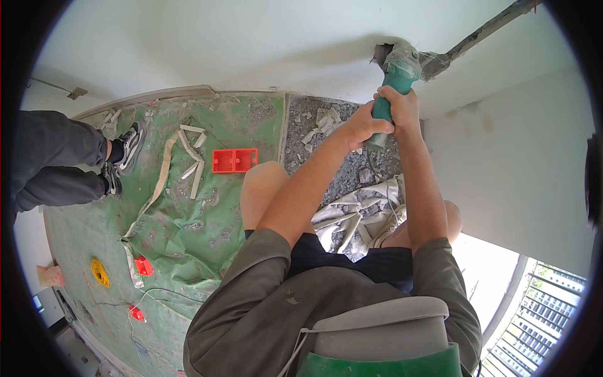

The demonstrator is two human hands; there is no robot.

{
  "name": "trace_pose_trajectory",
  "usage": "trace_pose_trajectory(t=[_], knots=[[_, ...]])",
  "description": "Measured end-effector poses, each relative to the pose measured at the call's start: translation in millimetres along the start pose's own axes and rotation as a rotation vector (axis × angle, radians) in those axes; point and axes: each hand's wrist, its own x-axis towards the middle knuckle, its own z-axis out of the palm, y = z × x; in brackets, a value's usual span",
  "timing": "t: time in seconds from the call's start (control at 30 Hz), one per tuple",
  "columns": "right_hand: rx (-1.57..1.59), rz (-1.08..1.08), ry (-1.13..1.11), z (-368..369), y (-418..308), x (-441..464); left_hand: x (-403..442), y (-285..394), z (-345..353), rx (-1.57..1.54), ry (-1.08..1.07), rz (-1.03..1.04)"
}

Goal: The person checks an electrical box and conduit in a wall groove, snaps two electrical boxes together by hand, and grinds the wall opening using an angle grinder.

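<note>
Both hands are wrapped round a green power tool (399, 78) with a dusty grey head. My left hand (362, 125) grips the lower part of its body, and my right hand (404, 108) closes round it from the other side. The tool's head is against the white wall (264, 44), at a rough hole (380, 55). From there a chiselled groove (480, 34) runs up to the right. A cable hangs from the tool's lower end. The tool's tip is hidden by its head.
Rubble (304, 125) and a crumpled white sheet (355, 210) lie below. A red double box (235, 161) and broken strips (196, 179) rest on the green floor cover (188, 226). Another person's legs (63, 144) are at left, near a yellow coil (100, 272). A railing (546, 308) shows lower right.
</note>
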Motion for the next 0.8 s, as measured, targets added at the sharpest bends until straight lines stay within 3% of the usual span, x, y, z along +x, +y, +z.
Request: trace_pose_trajectory(t=[0.67, 0.8], knots=[[-0.039, -0.034, 0.047, 9, 0, -3, -1, 6, -15, 0.040, -0.036, -0.066], [-0.014, -0.041, 0.038, 9, 0, -3, -3, 7, -10, 0.075, -0.012, 0.019]])
